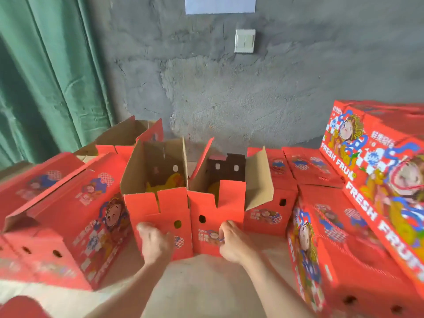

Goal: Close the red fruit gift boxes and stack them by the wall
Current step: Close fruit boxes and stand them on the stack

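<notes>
Forearms, bare, are seen nearest in the head view, reaching forward over a pale floor (pixel 202 283).

- Left hand (pixel 156 242) is laid against the near face of the left open box (pixel 158 216). Motion blur is heavy, so a grasp cannot be told from a flat press.
- Right hand (pixel 231 242) is set against the near face of the right open box (pixel 215 216), fingers bent. Whether anything is pinched cannot be told either.
- Both boxes stand upright, side by side and touching, with flaps raised. Yellow fruit (pixel 174 182) is glimpsed in the left one.

Risks, as judged:
- Raised flaps are crowded at the shared edge, so one could be snagged or creased when its neighbour is folded down.
- Notched near flaps could be mis-seated if hurried, and a lid might then spring up under a stacked load.
- A box dragged low by its face could be tipped and fruit spilled.

Surface and room:
- Closed boxes (pixel 312 166) are laid near the rough grey wall (pixel 206 88).
- A taller stack (pixel 367 157) is seen at right.
- More boxes (pixel 75 214) lie on their sides at left.
- A green curtain (pixel 46 76) is hung at left.
- A light switch (pixel 244 40) and a white sheet (pixel 220 4) are fixed on the wall.
</notes>
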Demonstrator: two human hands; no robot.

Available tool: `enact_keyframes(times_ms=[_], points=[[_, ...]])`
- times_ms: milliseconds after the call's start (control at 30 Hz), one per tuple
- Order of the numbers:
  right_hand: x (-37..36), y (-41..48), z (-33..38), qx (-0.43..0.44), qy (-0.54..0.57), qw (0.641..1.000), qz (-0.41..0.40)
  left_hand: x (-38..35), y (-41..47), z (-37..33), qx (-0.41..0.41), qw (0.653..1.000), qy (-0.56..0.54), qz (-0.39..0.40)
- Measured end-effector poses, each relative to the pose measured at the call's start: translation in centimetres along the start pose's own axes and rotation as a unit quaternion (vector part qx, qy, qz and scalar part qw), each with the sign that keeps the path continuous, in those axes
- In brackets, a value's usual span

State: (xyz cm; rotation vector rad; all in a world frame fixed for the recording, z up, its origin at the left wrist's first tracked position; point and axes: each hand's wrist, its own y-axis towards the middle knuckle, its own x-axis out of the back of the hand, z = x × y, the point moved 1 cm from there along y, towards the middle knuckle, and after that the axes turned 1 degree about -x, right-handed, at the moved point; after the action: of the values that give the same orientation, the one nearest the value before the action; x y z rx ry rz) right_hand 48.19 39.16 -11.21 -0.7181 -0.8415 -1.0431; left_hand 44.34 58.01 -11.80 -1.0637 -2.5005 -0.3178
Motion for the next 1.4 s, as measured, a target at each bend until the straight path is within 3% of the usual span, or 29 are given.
enact_keyframes(times_ms=[167, 367, 533, 600, 633, 733, 800, 900, 933, 1000, 1133, 1300, 1400], points=[[-0.4, -9.1, 1.1, -0.027, -0.024, 0.999, 0.013, 5.5, -8.7, 1.0, 0.052, 0.997, -0.020, 0.046], [-2.2, -23.2, 1.6, 0.019, -0.024, 0.999, 0.008, 12.7, -18.6, 3.0, 0.108, 0.986, -0.001, 0.129], [-0.8, -34.3, 1.6, -0.052, -0.073, 0.993, 0.081, 18.0, -27.4, 3.5, 0.113, 0.968, -0.182, 0.129], [0.0, -37.2, 2.9, -0.084, -0.115, 0.989, 0.038, 19.3, -30.4, 2.5, 0.060, 0.963, -0.220, 0.144], [0.4, -38.3, 4.1, -0.092, -0.127, 0.987, -0.019, 20.0, -31.4, 1.6, -0.030, 0.968, -0.213, 0.128], [0.5, -39.9, 7.3, -0.061, -0.093, 0.977, -0.182, 22.0, -31.2, -1.5, -0.336, 0.921, -0.177, 0.080], [-0.3, -39.9, 9.2, -0.031, -0.027, 0.978, -0.204, 22.1, -29.4, -3.3, -0.412, 0.900, -0.096, 0.102], [-1.0, -38.5, 12.0, -0.038, 0.044, 0.964, -0.258, 21.2, -26.0, -4.8, -0.368, 0.887, 0.176, 0.214], [-1.0, -37.7, 12.8, -0.052, 0.047, 0.958, -0.277, 21.0, -25.3, -4.8, -0.370, 0.859, 0.267, 0.231], [-0.6, -35.8, 14.3, -0.105, 0.023, 0.955, -0.276, 21.0, -24.9, -4.6, -0.421, 0.812, 0.345, 0.212], [0.0, -34.2, 15.2, -0.170, -0.032, 0.959, -0.226, 22.1, -24.5, -3.9, -0.470, 0.788, 0.339, 0.208], [1.7, -35.8, 14.0, -0.143, -0.076, 0.964, -0.211, 26.4, -21.5, -2.6, -0.379, 0.799, 0.336, 0.325], [3.1, -38.3, 12.4, -0.112, -0.098, 0.976, -0.159, 28.3, -21.5, -2.7, -0.322, 0.831, 0.317, 0.325]])
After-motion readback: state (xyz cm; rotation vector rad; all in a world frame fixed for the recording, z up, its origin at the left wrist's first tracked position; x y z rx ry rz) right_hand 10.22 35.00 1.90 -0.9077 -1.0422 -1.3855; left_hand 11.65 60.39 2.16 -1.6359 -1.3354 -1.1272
